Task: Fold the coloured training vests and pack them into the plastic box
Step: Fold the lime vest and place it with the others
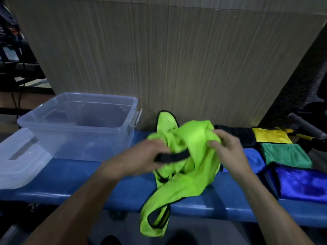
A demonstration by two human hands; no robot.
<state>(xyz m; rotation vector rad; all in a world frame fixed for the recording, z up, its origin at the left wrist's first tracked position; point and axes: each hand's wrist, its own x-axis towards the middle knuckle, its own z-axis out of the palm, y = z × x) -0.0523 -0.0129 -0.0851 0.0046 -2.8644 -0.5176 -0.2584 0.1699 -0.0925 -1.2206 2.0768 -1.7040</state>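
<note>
Lime-green vest [185,156], bunched and held up over the blue bench [88,179], tail drooping past the front edge. Left hand [141,156] gripping its black trim band; right hand [224,147] pinching the crumpled upper cloth, fingers curled. Clear plastic box [79,124] open on the bench to the left, apparently bare inside, though blur hinders. Lid [19,156] just beside it, further left. Folded yellow [270,137], green [286,155] and blue vests [300,183] to the right.
</note>
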